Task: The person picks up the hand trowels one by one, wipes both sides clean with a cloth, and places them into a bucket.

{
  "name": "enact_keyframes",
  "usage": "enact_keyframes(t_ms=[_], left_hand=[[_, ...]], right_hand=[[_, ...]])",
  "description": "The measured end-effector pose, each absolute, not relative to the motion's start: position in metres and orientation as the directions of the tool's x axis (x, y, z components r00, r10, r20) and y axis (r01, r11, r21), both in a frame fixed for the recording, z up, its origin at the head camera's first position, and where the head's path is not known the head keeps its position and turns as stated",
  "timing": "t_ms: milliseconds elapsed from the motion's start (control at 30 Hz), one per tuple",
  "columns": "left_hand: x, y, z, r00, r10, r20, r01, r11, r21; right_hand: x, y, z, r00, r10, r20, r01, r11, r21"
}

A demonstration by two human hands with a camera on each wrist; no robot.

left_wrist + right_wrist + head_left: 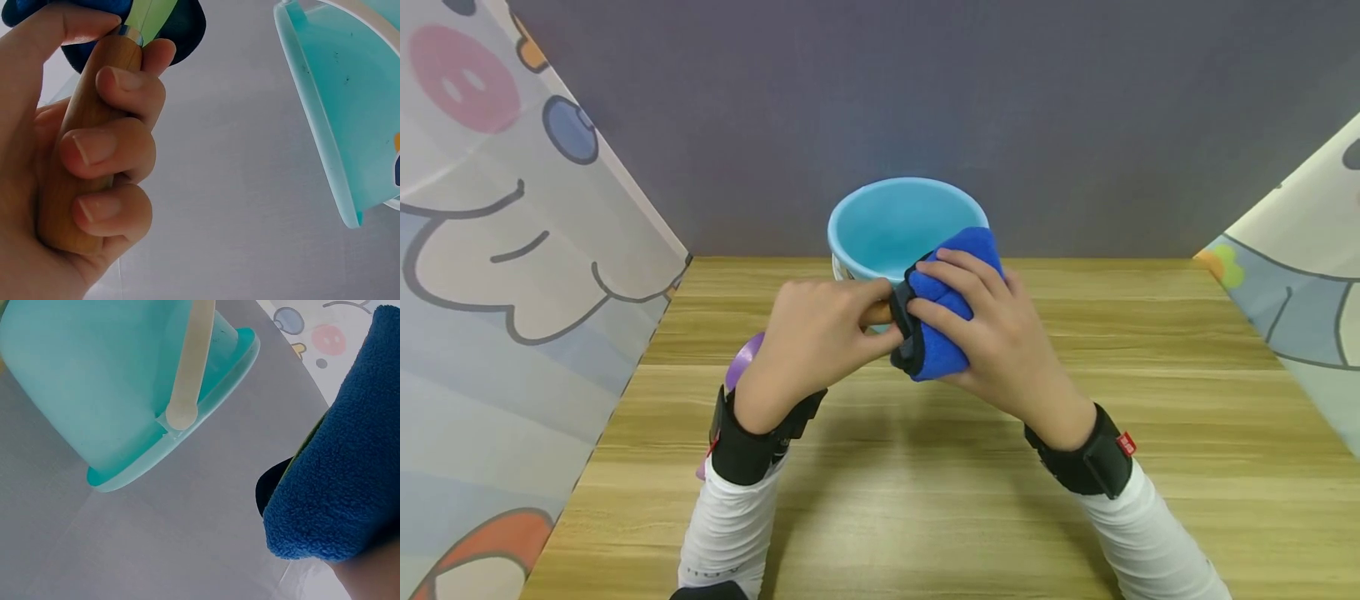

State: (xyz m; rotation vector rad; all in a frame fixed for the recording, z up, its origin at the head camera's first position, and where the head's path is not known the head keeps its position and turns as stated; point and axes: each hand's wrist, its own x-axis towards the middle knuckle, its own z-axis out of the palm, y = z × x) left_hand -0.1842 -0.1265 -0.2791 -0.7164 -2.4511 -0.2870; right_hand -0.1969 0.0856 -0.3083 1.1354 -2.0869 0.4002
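Observation:
My left hand grips the wooden handle of a tool with a metal collar and a pale green flat part. Its thumb tip lies at the collar, while the other fingers curl round the wood. A blue towel with dark edging is folded over the tool's far end, so its kind is hidden. My right hand holds this towel from the right, fingers spread across it. Both hands are in front of a light blue bucket, and the towel overlaps its rim in the head view.
The bucket's pale carrying handle shows in the right wrist view. A purple object lies partly hidden under my left wrist on the wooden table. A grey wall stands behind, with cartoon-printed panels at the sides.

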Motion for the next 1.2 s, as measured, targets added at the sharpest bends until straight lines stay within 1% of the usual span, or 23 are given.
enact_keyframes(t_ms=[133,433,733,1200], left_hand=[[-0.1845,-0.1266,-0.2791,-0.693,0.428,0.58,0.551,0.833,0.044],[-0.185,-0.1271,-0.2782,-0.682,0.431,0.59,0.554,0.832,0.033],[-0.1851,-0.1272,-0.279,-0.689,0.417,0.593,0.549,0.835,0.05],[-0.1853,-0.1321,-0.2773,-0.693,0.403,0.598,0.543,0.837,0.066]], right_hand=[[-0.1987,0.0854,-0.3087,-0.369,-0.606,0.704,-0.819,0.57,0.062],[-0.2001,0.0856,-0.3092,-0.372,-0.606,0.703,-0.814,0.577,0.067],[-0.2015,0.0863,-0.3097,-0.385,-0.584,0.715,-0.819,0.573,0.027],[-0.2054,0.0896,-0.3084,-0.395,-0.558,0.73,-0.812,0.584,0.008]])
